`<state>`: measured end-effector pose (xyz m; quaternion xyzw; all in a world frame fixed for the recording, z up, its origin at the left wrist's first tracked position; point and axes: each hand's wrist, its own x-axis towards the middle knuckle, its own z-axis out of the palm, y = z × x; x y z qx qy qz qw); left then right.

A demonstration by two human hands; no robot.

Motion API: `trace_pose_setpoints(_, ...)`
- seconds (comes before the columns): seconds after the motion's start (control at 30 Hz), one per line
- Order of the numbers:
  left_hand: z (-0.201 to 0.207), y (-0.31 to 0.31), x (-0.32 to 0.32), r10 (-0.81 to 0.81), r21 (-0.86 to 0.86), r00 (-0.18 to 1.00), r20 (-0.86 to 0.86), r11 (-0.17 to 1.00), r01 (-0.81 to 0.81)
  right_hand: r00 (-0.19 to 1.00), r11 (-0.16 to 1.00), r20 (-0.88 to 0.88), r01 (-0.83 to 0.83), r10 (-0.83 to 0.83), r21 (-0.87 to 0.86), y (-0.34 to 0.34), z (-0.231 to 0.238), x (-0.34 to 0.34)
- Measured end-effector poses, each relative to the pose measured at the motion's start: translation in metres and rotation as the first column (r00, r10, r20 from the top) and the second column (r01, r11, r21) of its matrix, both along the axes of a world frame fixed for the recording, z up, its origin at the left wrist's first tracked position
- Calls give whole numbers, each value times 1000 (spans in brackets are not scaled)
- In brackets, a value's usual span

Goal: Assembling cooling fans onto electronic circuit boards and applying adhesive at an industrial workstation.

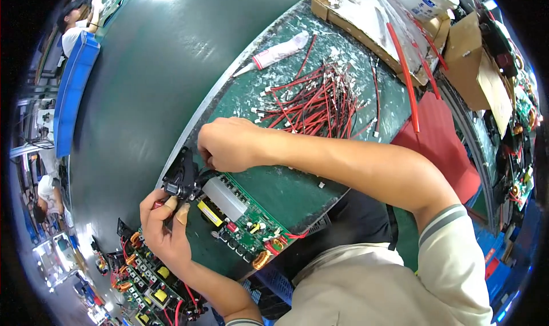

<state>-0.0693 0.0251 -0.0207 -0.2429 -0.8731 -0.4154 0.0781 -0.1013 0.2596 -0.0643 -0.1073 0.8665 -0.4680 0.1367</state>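
Note:
A green circuit board [263, 220] with a silver heat sink [225, 198], a yellow transformer and a copper coil lies at the table's near edge. At its far-left end is a black plastic part [182, 177], perhaps a panel with sockets. My left hand [166, 226] grips that part from below, with pale coverings on some fingertips. My right hand [229, 144] is closed beside the part, above black wires running to the board. Its fingertips are turned down, and whatever they pinch is hidden.
Red and black wires [326, 100] with white connectors are heaped beyond my right forearm. A glue tube [280, 52] lies near the table's far edge. A cardboard tray [366, 34] stands at far right, beside a red stool [437, 146]. More circuit boards [151, 286] sit at lower left.

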Motion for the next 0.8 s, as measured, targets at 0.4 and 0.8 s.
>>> trace_pose_setpoints(0.4,-2,-2,-2,-42,22,999,-17,999,43,1000,1000,24,9,-9,-2,-4,-5,-4)
trace_pose_setpoints(0.8,-2,-3,-2,-66,40,998,-2,997,66,1000,1000,-6,28,-28,12,-2,-2,4)
